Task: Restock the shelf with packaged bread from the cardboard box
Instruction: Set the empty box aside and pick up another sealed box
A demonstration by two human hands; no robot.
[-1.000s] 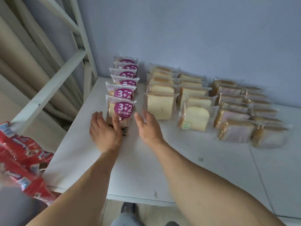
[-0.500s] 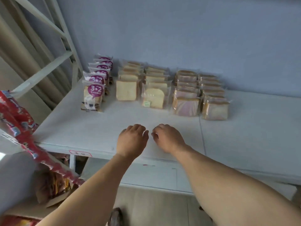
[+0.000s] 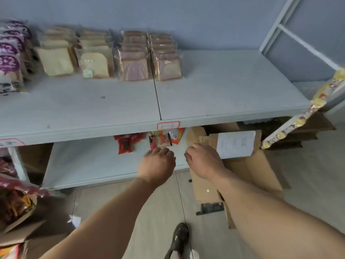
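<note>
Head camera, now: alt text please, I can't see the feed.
Both bare hands, left hand and right hand, loosely curled and empty, reach down toward a brown cardboard box below the white shelf. Rows of clear-wrapped sliced bread packs stand at the shelf's back left.

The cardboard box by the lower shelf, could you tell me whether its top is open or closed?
Closed, as far as shows: the cardboard box has brown flaps lying flat across its top with a white paper sheet on them. The right hand reaches its edge.
</note>
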